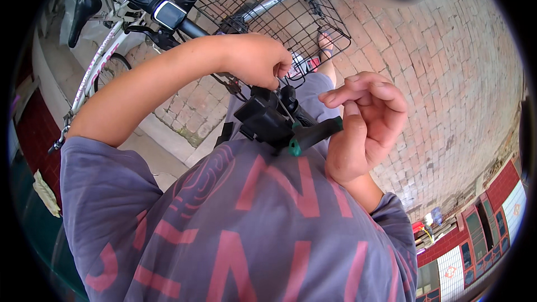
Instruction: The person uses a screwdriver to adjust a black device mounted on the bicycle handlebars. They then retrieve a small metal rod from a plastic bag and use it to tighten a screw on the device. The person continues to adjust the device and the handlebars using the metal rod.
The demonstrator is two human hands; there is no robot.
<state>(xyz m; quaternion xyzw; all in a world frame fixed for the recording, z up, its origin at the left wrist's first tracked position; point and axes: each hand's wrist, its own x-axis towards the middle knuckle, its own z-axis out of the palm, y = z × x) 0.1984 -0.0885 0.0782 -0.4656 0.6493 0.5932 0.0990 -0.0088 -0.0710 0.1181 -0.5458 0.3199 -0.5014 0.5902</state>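
My left hand (254,59) reaches in from the left, its fingers pinched together above a black boxy plastic part (265,117). What sits between those fingertips is hidden. A screwdriver-like tool with a black and green crosswise handle (318,132) lies at a slant beside the box; its thin metal shaft runs up toward my left fingertips. To the right, my right hand (369,126) is half curled with fingers apart and nothing gripped. The handle's end comes up close to its thumb; I cannot tell whether they touch.
Ahead is a bike's black wire basket (268,11). A handlebar grip with a small display (169,15) is at upper left. A white bicycle frame (99,61) and black saddle (84,18) stand farther left. Brick paving (436,78) spreads to the right.
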